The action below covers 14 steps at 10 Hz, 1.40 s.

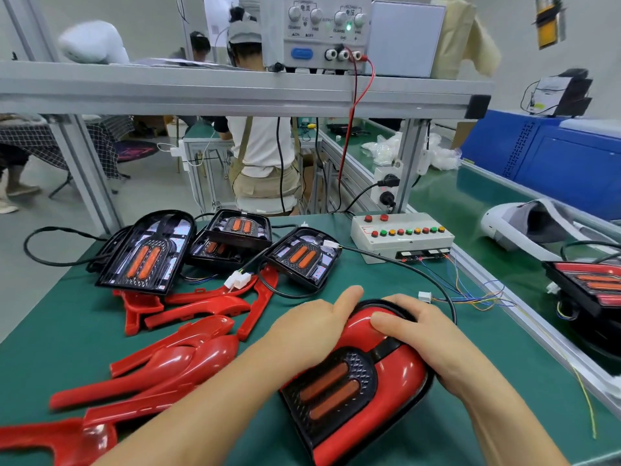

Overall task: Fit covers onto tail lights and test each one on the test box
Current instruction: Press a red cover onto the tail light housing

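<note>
As the tail light [339, 395] lies on the green mat [497, 348] just before us, its long axis runs away from us, toward the test box [400, 237]. The red cover [400, 371] sits on it. Our right hand [426, 334] curls its fingers round the far rounded end, thumb on top. Our left hand [312, 327] rests on the left flank with 1 finger stretched and the others hidden, so we cannot tell its grip. The white connector [424, 296] lies just beyond the right hand, so we judge this hand the nearer one for plugging.

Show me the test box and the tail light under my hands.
Grey plastic test box [406, 222]: head view, top face.
Red-covered black tail light [398, 373]: head view, red cover.
</note>
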Each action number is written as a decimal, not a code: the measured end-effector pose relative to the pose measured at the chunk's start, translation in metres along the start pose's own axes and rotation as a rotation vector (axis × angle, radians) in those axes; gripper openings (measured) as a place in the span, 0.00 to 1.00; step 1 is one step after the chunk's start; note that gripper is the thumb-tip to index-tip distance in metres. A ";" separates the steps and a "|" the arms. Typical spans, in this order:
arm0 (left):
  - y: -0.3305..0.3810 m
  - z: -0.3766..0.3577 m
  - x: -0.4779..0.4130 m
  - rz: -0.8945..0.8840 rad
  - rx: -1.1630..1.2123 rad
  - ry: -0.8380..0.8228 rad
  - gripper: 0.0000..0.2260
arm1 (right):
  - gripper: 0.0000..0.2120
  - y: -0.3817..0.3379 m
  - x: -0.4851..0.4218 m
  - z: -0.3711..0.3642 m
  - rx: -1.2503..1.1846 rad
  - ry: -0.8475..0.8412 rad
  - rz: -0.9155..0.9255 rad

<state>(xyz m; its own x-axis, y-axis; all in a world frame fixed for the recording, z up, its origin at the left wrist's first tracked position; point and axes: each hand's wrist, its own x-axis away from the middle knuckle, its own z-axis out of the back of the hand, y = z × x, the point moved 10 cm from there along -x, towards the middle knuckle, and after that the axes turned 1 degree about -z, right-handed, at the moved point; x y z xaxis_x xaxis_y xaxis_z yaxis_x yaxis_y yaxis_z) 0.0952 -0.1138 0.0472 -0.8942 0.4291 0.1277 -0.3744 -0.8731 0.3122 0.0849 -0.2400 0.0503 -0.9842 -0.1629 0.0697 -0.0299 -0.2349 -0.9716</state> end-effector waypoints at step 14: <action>-0.039 0.007 -0.002 0.208 0.549 0.475 0.10 | 0.32 -0.034 -0.029 -0.026 1.051 -0.097 0.130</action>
<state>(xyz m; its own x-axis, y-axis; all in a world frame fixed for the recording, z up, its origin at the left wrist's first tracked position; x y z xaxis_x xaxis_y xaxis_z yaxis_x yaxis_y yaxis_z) 0.1137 -0.0789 0.0414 -0.9893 0.0133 -0.1456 -0.1213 -0.6311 0.7661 0.1095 -0.2019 0.0758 -0.9496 -0.3106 0.0421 0.2856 -0.9127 -0.2924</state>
